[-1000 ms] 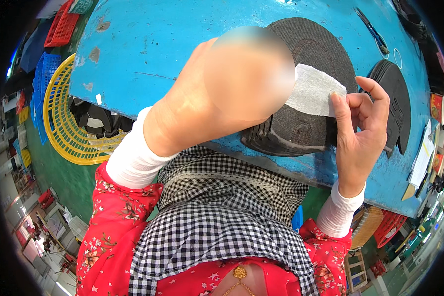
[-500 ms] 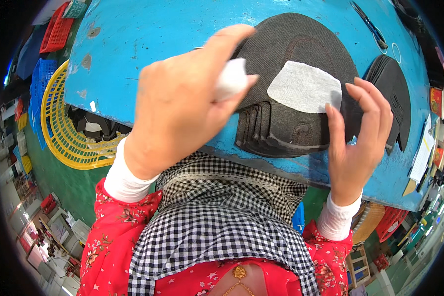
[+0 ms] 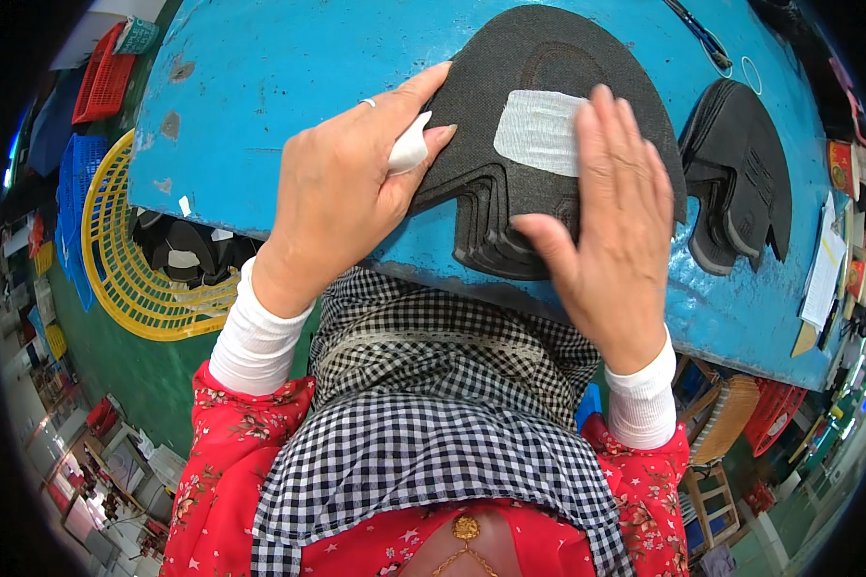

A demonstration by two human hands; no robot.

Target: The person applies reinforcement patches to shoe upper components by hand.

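We see a blue worktable (image 3: 289,87) filling the upper part of the view, its paint chipped in spots, with its near edge curving from nine o'clock down toward four o'clock. On it, toward twelve o'clock, lies a stack of dark grey shaped fabric pieces (image 3: 548,58), rounded at the top and stepped along the lower edge, reaching to the table's near edge. At nine o'clock, below the table, a yellow plastic basket (image 3: 125,288) holds more dark pieces with white patches. At three o'clock on the table a second, smaller pile of dark pieces (image 3: 741,183) rests well apart from the first. Our right hand (image 3: 616,221) lies flat on the main stack, fingers together and extended, thumb out to the side, the fingertips pressing down on a white rectangular patch (image 3: 534,130) that sits on the top piece near the centre. Our left hand (image 3: 356,192) rests at the stack's left edge, at about eleven o'clock from centre, pinching a small white scrap (image 3: 409,149) between thumb and forefinger; a ring shows on one finger. Red crates (image 3: 101,82) stand at ten o'clock.
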